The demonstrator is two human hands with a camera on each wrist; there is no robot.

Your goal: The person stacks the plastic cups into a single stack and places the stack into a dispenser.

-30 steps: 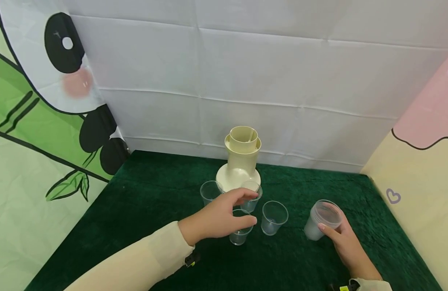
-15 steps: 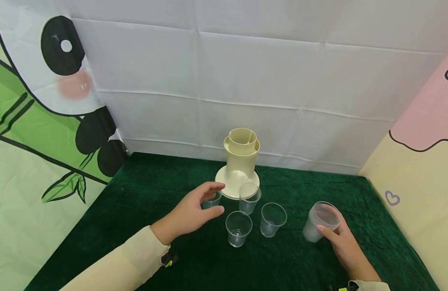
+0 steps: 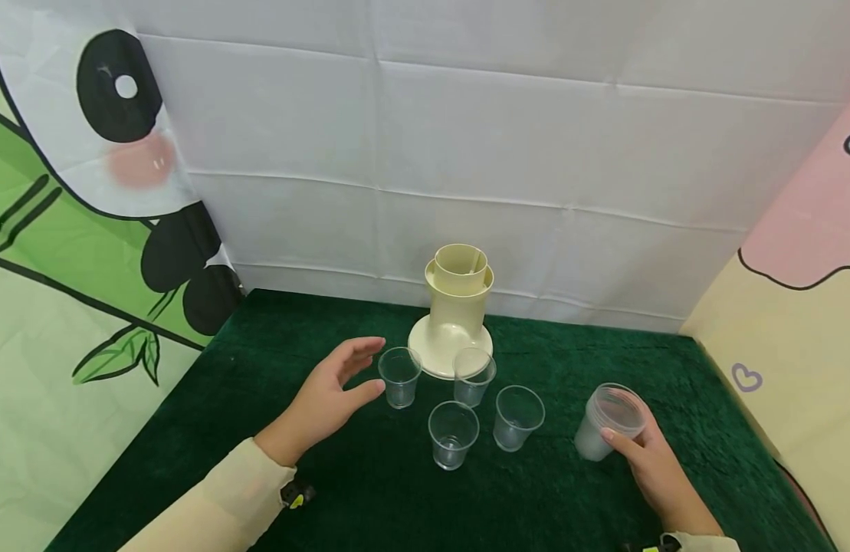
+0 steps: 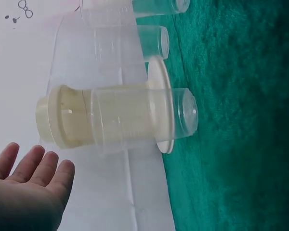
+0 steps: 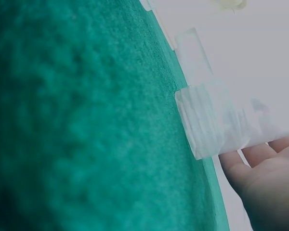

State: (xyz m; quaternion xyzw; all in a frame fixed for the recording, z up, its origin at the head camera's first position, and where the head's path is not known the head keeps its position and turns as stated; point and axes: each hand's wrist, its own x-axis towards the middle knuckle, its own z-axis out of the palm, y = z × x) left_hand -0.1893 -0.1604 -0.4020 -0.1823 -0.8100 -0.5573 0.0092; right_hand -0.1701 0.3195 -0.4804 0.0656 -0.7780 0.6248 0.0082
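My right hand (image 3: 648,460) grips a stack of clear plastic cups (image 3: 593,429) at the right, with the thumb on the near side. In the right wrist view the stack (image 5: 207,122) has several nested layers, and fingers (image 5: 236,168) support it. My left hand (image 3: 321,402) hovers beside the leftmost single plastic cup (image 3: 400,379), fingers loosely extended, holding nothing. A gap shows between hand and cup in the left wrist view, where the fingers (image 4: 42,169) are spread. More single cups stand upright: one at the back (image 3: 473,383), one in front (image 3: 453,437), one at the right (image 3: 517,418).
A cream cylindrical cup holder (image 3: 459,314) with a wide round base stands behind the single cups. The dark green cloth (image 3: 314,322) covers the table. A white fabric backdrop (image 3: 480,130) rises at the back, with printed panels on both sides.
My left hand has moved left, from over the single cups to beside the leftmost one, uncovering the cups. The right hand and its stack have stayed nearly in place.
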